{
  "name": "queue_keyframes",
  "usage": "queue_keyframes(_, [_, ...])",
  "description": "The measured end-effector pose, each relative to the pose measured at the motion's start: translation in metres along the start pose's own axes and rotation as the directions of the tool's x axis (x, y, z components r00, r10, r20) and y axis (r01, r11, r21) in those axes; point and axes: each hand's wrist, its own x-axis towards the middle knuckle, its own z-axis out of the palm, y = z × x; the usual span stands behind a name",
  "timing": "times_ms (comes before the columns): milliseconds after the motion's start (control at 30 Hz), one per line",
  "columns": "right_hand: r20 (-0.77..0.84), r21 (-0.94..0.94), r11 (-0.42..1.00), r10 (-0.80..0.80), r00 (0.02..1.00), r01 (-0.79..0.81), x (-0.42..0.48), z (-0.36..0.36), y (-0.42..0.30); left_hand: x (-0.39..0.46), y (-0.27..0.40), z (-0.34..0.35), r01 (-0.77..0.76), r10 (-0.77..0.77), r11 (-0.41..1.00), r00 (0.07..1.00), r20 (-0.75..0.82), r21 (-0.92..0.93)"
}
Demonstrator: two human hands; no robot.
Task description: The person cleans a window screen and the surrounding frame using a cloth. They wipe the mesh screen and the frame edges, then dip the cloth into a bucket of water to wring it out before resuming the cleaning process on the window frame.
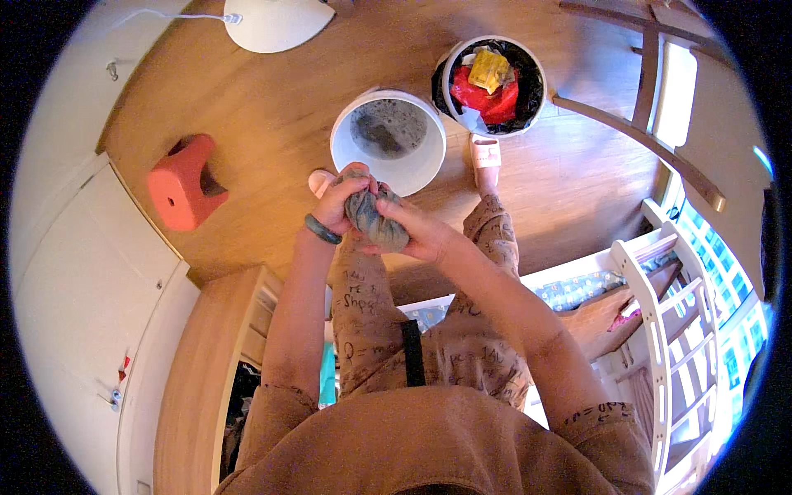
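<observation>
A bunched, twisted grey cloth (378, 219) is held between my two hands, in front of my body. My left hand (337, 201), with a dark green bangle on its wrist, grips the cloth's upper left end. Around its lower right part are the fingers of my right hand (421, 229), thumb on top. Just beyond the hands stands a white bucket (396, 176) on the floor, with murky, foamy water (388, 128) inside. The hands are by its near rim; their height above it is hard to tell.
A bin lined with a black bag (533, 86) holds red and yellow packaging, right of the bucket. A red plastic stool (179, 185) stands left. A white object with a plugged cable (278, 25) is at the top. A wooden cabinet (198, 371) and a white ladder (662, 346) flank me.
</observation>
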Motion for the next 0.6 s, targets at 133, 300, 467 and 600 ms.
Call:
queue_keyframes(133, [-0.047, -0.325, 0.946, -0.026, 0.999, 0.009, -0.016, 0.027, 0.010, -0.016, 0.018, 0.028, 0.034, -0.037, 0.989, 0.999, 0.022, 0.145])
queue_keyframes(300, [-0.136, -0.649, 0.760, -0.163, 0.977, 0.037, -0.016, 0.036, 0.016, -0.016, 0.021, 0.048, 0.103, -0.039, 0.859, 0.990, -0.136, 0.502])
queue_keyframes(467, [-0.155, -0.791, 0.607, -0.315, 0.936, 0.074, 0.000, 0.005, 0.026, 0.003, -0.002, 0.039, 0.144, 0.176, 0.364, 0.960, -0.220, 0.920])
queue_keyframes(600, [-0.218, -0.906, 0.423, -0.398, 0.891, -0.032, 0.013, -0.024, 0.023, 0.013, -0.005, 0.066, 0.216, 0.277, 0.093, 0.932, -0.233, 0.972])
